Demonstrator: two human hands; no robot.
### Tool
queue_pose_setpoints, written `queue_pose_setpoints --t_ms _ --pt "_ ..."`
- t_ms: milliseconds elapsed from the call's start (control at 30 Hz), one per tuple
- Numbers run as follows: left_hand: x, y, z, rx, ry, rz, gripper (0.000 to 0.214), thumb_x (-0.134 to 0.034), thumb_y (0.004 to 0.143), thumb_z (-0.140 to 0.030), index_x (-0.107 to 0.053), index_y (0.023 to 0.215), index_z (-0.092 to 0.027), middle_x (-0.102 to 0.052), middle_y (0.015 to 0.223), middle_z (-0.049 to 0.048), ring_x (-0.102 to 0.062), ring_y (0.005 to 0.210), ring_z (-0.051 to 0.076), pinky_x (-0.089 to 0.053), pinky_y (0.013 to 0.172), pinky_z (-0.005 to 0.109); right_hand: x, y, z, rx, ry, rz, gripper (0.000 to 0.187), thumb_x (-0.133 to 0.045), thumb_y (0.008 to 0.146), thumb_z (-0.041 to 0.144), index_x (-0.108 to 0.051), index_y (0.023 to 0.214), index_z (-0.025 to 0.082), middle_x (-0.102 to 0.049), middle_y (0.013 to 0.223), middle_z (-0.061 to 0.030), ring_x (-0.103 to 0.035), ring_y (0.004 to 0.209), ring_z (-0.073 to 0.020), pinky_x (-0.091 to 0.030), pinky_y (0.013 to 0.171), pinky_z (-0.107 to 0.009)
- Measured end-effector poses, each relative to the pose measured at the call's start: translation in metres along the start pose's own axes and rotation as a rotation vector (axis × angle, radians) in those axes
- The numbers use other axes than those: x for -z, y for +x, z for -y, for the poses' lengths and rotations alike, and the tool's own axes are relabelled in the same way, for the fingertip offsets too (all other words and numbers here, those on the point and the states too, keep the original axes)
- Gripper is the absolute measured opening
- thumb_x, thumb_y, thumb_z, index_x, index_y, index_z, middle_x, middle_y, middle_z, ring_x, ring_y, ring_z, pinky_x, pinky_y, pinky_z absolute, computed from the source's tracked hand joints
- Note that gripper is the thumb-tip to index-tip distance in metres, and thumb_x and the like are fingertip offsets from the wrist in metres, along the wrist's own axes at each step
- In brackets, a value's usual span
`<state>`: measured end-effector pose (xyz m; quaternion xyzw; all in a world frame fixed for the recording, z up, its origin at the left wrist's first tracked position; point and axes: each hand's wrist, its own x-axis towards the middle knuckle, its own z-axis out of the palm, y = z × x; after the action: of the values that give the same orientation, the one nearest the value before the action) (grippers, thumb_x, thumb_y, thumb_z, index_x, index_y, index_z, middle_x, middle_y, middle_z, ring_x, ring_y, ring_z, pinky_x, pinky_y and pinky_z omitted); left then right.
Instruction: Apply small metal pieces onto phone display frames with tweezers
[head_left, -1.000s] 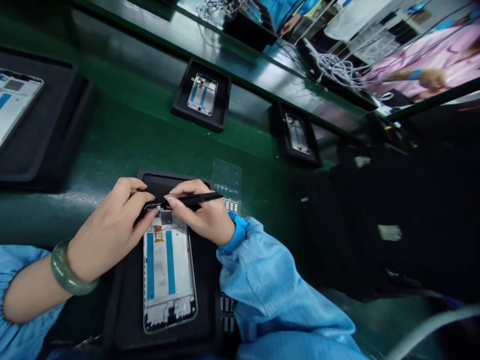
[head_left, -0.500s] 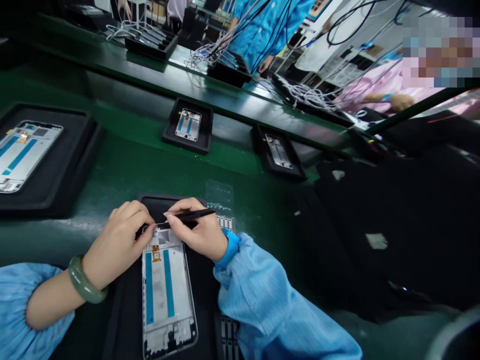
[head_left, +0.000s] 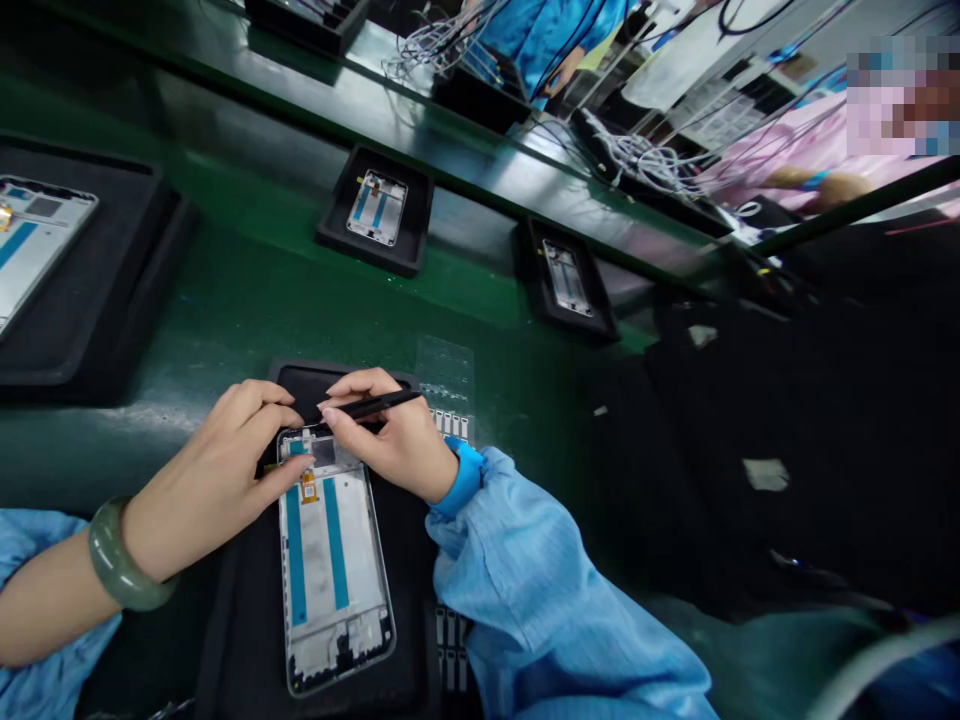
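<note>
A phone frame [head_left: 319, 560] with two blue strips and an orange flex cable [head_left: 309, 488] lies face up in a black foam tray [head_left: 247, 640]. My left hand [head_left: 232, 450], a green bangle on its wrist, rests at the frame's upper left corner. Its thumb lies over the frame near the cable, and its fingers are spread apart at the top edge. Slim black tweezers [head_left: 379, 403] are pinched in my right hand [head_left: 397, 440], their tip near the frame's top edge. The fingers hide what the tip touches.
Clear plastic sheets with small parts [head_left: 450, 425] lie right of the tray. Another tray with a phone frame [head_left: 41, 240] stands at left. Two smaller trays hold frames [head_left: 377, 208] [head_left: 566, 277] farther back. Beyond the ledge [head_left: 420, 120] are bundled cables [head_left: 637, 150] and other people.
My left thumb and fingers have spread apart at the frame's corner, uncovering more of it. The right hand still holds the tweezers at the top edge. The view has shifted slightly.
</note>
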<state>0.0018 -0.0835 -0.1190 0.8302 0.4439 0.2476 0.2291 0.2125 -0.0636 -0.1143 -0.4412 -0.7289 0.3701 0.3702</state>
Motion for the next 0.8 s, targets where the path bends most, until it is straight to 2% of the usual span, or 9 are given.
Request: queue_pose_setpoints --t_ms 200,333,600,800 --pt "0.0004 -0.0005 0.0015 -0.035 0.027 -0.003 0.021 -0.056 0.094 -0.038 -0.059 0.105 -0.020 -0.057 0.112 0.0077 -0.056 0.104 0.024 -0.051 0.087 0.040 -0.0002 0.0000 -0.0027 -0.121 0.135 -0.054 0.017 -0.065 0.085 0.028 -0.057 0.098 0.021 -0.072 0.087 -0.0032 -0.072 0.076 -0.0142 -0.059 0.065 -0.025" --pt "-0.0008 -0.0010 0.0022 -0.056 0.036 -0.001 0.021 -0.055 0.095 -0.037 -0.057 0.106 -0.020 -0.056 0.111 0.0077 -0.055 0.105 0.024 -0.051 0.086 0.040 0.0003 0.0006 -0.0023 -0.089 0.164 -0.033 0.018 -0.067 0.085 0.028 -0.057 0.098 0.020 -0.071 0.085 -0.0030 -0.072 0.078 -0.0146 -0.060 0.067 -0.025" --pt "0.0007 0.0002 -0.0010 -0.041 0.019 0.001 0.019 -0.054 0.095 -0.035 -0.054 0.108 -0.021 -0.057 0.110 0.0070 -0.056 0.104 0.023 -0.051 0.087 0.041 0.0000 0.0006 0.0006 0.020 0.043 -0.003 0.014 -0.063 0.087 0.026 -0.059 0.099 0.020 -0.071 0.091 -0.0033 -0.073 0.083 -0.0151 -0.060 0.074 -0.027" --pt "-0.0018 -0.0001 0.0000 -0.047 0.030 0.014 0.022 -0.052 0.097 -0.035 -0.050 0.113 -0.020 -0.057 0.114 0.0083 -0.056 0.109 0.024 -0.050 0.091 0.040 -0.0044 0.0055 0.0006 -0.076 0.189 0.041 0.016 -0.063 0.087 0.028 -0.058 0.100 0.021 -0.069 0.091 -0.0021 -0.071 0.085 -0.0144 -0.060 0.076 -0.027"
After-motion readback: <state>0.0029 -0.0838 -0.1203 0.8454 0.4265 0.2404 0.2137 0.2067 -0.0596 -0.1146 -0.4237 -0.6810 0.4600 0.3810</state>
